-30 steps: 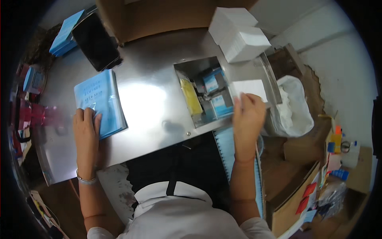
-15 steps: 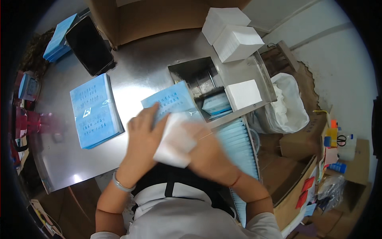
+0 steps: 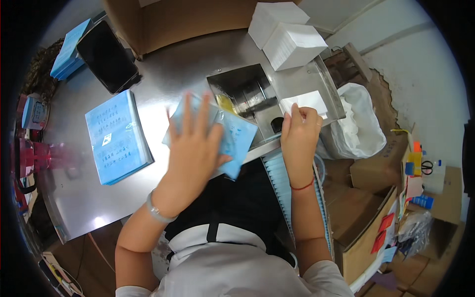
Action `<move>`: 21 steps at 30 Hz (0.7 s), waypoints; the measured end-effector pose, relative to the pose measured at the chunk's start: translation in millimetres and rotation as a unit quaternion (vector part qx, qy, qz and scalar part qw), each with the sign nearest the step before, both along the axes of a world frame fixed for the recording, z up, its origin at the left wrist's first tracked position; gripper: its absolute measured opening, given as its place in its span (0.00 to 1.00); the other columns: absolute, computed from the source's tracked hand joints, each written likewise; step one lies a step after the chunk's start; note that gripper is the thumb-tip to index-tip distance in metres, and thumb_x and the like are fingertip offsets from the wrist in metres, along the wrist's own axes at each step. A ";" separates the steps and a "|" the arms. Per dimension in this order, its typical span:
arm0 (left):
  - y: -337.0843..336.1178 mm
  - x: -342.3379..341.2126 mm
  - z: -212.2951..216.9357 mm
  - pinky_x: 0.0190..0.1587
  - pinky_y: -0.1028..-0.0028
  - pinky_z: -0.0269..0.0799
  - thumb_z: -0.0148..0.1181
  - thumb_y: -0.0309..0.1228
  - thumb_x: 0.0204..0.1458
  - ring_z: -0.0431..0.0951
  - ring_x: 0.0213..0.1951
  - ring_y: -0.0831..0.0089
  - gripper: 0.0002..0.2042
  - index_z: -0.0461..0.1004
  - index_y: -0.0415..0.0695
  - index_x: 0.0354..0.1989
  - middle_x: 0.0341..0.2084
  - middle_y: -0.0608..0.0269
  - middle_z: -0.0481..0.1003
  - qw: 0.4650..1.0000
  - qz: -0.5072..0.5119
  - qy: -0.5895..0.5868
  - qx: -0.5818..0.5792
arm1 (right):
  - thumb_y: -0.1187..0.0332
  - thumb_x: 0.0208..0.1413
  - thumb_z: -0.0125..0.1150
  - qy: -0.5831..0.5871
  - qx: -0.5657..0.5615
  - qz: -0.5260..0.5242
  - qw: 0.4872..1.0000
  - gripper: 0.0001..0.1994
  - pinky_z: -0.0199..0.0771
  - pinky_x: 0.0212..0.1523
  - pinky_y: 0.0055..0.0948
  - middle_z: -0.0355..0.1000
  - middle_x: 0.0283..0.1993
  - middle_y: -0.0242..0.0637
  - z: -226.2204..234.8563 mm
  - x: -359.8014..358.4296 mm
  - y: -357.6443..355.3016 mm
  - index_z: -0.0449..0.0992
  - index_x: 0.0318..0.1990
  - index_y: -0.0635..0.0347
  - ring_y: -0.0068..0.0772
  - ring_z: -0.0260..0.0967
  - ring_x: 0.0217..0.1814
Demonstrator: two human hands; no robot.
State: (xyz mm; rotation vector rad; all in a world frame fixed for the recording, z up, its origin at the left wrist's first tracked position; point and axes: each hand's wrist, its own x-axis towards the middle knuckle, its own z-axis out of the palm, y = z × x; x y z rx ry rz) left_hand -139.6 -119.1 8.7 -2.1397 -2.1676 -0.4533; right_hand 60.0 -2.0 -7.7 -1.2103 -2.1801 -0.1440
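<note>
My left hand [image 3: 194, 148] lies flat with its fingers spread on a light blue flat packet [image 3: 238, 136] at the front edge of the steel table [image 3: 163, 74]. The packet is blurred and sticks out to the right of the hand. My right hand [image 3: 299, 129] is at the right end of an open metal box [image 3: 247, 89]. Its fingers are curled, with the tips pinching the near edge of a small stack of white sheets [image 3: 309, 100] on the box's rim. Inside the box something yellow [image 3: 225, 103] shows.
A stack of blue printed packets [image 3: 116, 136] lies at the left. Behind it are a black tablet [image 3: 106, 54], a cardboard box [image 3: 168, 20] and white boxes [image 3: 287, 34]. A white plastic bag [image 3: 358, 123] sits at the right; a row of blue packets [image 3: 282, 183] stands below the table edge.
My hands have parted: the left one laid the blue packet down on the table, and the right one went back up to the white sheets on the metal box.
</note>
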 end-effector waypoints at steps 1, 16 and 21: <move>8.2 1.5 -2.6 0.64 0.39 0.51 0.71 0.52 0.40 0.54 0.69 0.39 0.27 0.74 0.45 0.43 0.67 0.36 0.58 0.997 -0.073 0.008 -0.012 | 0.77 0.54 0.60 -0.029 0.005 -0.016 0.999 0.11 0.68 0.46 0.42 0.69 0.43 0.45 0.5 -3.2 0.5 0.78 0.45 0.70 0.48 0.65 0.45; -8.5 -24.1 -3.0 0.44 0.62 0.75 0.65 0.22 0.41 0.77 0.40 0.55 0.29 0.70 0.46 0.58 0.61 0.42 0.63 0.978 -0.080 -0.189 -0.029 | 0.73 0.54 0.55 -0.200 0.034 0.278 0.939 0.13 0.68 0.58 0.53 0.74 0.44 0.43 6.4 -43.5 -60.5 0.77 0.47 0.58 0.44 0.73 0.48; -8.0 27.3 15.5 0.44 0.65 0.76 0.67 0.20 0.44 0.79 0.38 0.61 0.29 0.69 0.48 0.58 0.59 0.45 0.65 0.954 -0.174 -0.243 0.022 | 0.72 0.53 0.54 -0.114 -0.169 0.256 0.945 0.05 0.78 0.38 0.41 0.74 0.30 0.45 -24.4 -66.9 15.6 0.77 0.34 0.57 0.50 0.74 0.33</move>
